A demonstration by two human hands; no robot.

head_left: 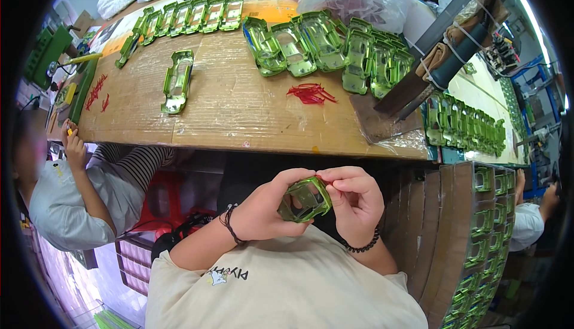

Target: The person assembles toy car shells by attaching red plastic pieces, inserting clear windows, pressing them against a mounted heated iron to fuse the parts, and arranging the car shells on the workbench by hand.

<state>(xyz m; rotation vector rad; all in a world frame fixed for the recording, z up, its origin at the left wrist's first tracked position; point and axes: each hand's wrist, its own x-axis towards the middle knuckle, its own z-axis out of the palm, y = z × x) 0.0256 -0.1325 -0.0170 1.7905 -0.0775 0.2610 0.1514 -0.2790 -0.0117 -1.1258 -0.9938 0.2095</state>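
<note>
My left hand (pixel 263 206) is closed around a shiny green toy car body shell (pixel 305 200), held in front of my chest with its window openings showing. At the shell's far right end, the fingers of my right hand (pixel 356 200) are pinched together. A bit of red shows between those fingertips, like a small red plastic piece, mostly hidden. Beyond my hands, a small pile of red plastic pieces (pixel 312 93) lies on the cardboard-covered table (pixel 239 116). A single green car shell (pixel 178 82) rests on the table to the left of that pile.
Green shells (pixel 296 45) stand grouped at the back, with another row (pixel 191 15) at far left. A post (pixel 436 60) rises at right beside more shells (pixel 466 125). Stacked trays of shells (pixel 478 239) stand at my right. A co-worker (pixel 84 197) sits at left.
</note>
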